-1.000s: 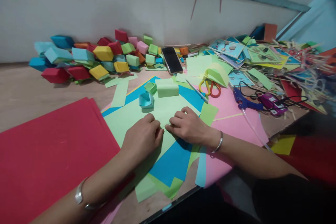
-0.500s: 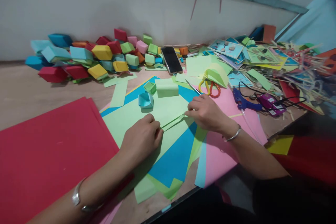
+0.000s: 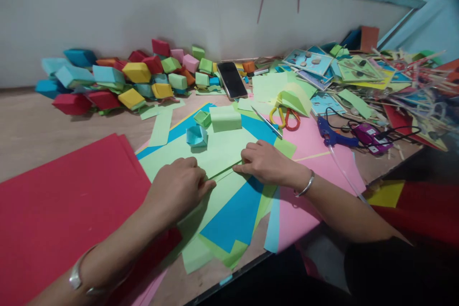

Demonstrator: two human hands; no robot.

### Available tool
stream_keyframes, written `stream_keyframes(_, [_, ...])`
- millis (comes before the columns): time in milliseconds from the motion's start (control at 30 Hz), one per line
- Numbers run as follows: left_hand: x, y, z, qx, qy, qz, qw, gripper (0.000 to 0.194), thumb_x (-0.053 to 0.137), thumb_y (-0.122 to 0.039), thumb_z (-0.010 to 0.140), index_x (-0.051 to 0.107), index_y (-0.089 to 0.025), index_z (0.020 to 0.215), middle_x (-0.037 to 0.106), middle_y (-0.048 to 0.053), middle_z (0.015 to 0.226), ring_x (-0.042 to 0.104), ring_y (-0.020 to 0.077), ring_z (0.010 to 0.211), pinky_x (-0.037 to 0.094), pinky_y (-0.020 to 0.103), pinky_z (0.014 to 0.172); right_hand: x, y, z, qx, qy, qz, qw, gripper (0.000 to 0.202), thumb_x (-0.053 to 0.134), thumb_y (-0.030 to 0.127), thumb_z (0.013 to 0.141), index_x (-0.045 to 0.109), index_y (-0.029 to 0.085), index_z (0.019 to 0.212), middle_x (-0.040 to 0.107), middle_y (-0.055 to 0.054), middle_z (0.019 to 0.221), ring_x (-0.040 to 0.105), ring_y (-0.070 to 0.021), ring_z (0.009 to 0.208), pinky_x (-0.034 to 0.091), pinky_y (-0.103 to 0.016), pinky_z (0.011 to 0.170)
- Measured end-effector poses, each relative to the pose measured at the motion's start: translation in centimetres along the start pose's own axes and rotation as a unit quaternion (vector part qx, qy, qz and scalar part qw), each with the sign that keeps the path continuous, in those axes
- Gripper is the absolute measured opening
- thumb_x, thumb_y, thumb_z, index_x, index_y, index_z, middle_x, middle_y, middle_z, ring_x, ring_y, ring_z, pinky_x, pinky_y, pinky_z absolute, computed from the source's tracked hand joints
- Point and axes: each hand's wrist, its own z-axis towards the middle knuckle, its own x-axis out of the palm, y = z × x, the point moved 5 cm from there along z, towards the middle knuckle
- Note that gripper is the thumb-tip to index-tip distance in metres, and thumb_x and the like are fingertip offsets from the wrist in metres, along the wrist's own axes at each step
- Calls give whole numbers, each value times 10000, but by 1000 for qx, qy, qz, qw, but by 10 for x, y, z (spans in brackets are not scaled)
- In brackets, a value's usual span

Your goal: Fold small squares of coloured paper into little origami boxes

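A narrow light green paper strip (image 3: 225, 169) stretches between my two hands, just over the stacked sheets. My left hand (image 3: 181, 184) pinches its left end, with thumb and fingers together. The other end is gripped by my right hand (image 3: 263, 161), fingers curled in. Under both hands lie a light green sheet (image 3: 168, 153) and a blue sheet (image 3: 229, 220). Behind them stand a small open light blue paper box (image 3: 196, 137), a green paper box (image 3: 202, 118) and a folded light green paper piece (image 3: 225, 119).
Scissors (image 3: 285, 118) and a phone (image 3: 232, 80) lie beyond my hands. Red sheets (image 3: 71, 210) cover the left side. Many coloured paper boxes (image 3: 107, 75) are piled against the wall. At right are a blue glue gun (image 3: 335, 135) with its cord, cards (image 3: 310, 63) and sticks.
Both hands have come closer together, the right one moving left and slightly down with its end of the strip. The scissors' blades are now uncovered.
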Motion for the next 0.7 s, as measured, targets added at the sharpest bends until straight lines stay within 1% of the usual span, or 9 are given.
stream_keyframes(100, [3,13,-1,-23,68,-30,997,370,585,-391,862,619,-203,545,632,68,739,552,196,633,271,310,552,1,-2,-1,2,1,4,1000,247,507,183,1000,725,261,1083,598,-60,863,395,-172,803,148,-337,644])
stream_keyframes(200, [4,24,0,-57,148,-49,986,421,570,-422,860,549,-207,498,600,45,629,500,173,544,241,304,529,1,-3,-1,-2,5,5,1000,278,496,153,995,720,269,1112,600,-61,872,397,-171,797,146,-335,643])
stream_keyframes(267, [2,28,0,-69,179,-46,980,457,569,-442,854,478,-209,473,551,30,557,455,164,504,227,306,519,1,-3,-2,-3,6,7,1000,277,500,146,990,719,265,1109,598,-62,866,394,-170,793,146,-332,644])
stream_keyframes(333, [-2,33,-1,-79,190,-29,978,460,596,-443,835,441,-211,470,534,25,539,439,164,495,226,307,512,1,-3,-1,-4,7,9,1000,273,489,145,994,720,254,1093,593,-64,859,390,-170,788,145,-332,647])
stream_keyframes(433, [-11,36,-8,-98,177,10,979,397,665,-396,790,468,-222,493,559,29,566,462,177,511,230,305,500,1,-1,0,-9,-3,9,1000,279,453,164,1015,721,226,1062,594,-70,876,398,-173,799,147,-336,649])
stream_keyframes(500, [-17,32,-13,-91,153,30,984,336,727,-355,740,509,-224,520,589,36,622,502,192,553,234,299,502,3,1,1,-17,-22,7,1000,281,441,185,1027,722,202,1016,610,-72,908,414,-176,825,156,-338,652])
stream_keyframes(567, [-23,23,-16,-65,108,32,992,285,780,-332,696,555,-220,563,617,47,695,552,214,631,262,294,521,5,3,3,-31,-47,1,998,276,451,185,1026,717,181,953,629,-67,917,430,-177,845,174,-337,660])
stream_keyframes(600, [-24,17,-16,-48,79,23,995,248,785,-335,703,588,-217,609,629,52,731,576,227,683,291,293,540,6,4,4,-38,-59,-5,998,266,463,174,1021,712,173,927,638,-62,910,437,-176,847,184,-335,667])
stream_keyframes(700, [-22,-1,-11,9,-3,-38,999,154,706,-351,814,686,-207,864,671,69,889,624,244,848,396,300,646,7,6,6,-55,-96,-31,993,233,492,129,999,692,157,884,649,-50,862,448,-168,822,210,-333,688])
